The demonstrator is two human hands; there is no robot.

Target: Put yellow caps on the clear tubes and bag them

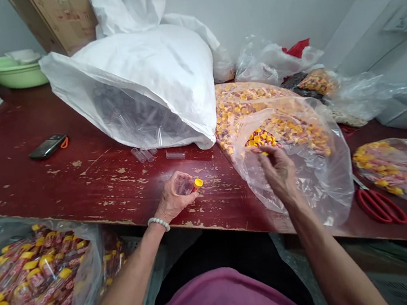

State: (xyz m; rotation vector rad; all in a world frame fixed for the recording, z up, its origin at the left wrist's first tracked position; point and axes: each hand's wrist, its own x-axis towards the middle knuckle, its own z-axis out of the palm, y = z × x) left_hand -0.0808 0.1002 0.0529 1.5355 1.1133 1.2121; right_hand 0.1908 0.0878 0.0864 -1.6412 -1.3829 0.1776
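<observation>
Near the table's front edge, my left hand (177, 198) is closed around transparent plastic tubes (183, 185); how many is hard to tell. A yellow cap (198, 182) with red below it shows at the tubes' right end. My right hand (277, 164) reaches to the opening of a large transparent bag (333, 193) full of yellow-and-red caps (261, 138). Its fingers are pinched together, with a bit of yellow cap showing at the fingertips. Several loose tubes (144, 154) lie before a white sack (158, 61) of such tubes.
Capped tubes (28, 288) fill a bag at lower left, below the table edge. Red-handled scissors (379, 204) and a smaller bag of caps (387, 164) lie at right. A phone-like device (48, 146), green basin (15, 71) and cardboard box (64, 20) are at left.
</observation>
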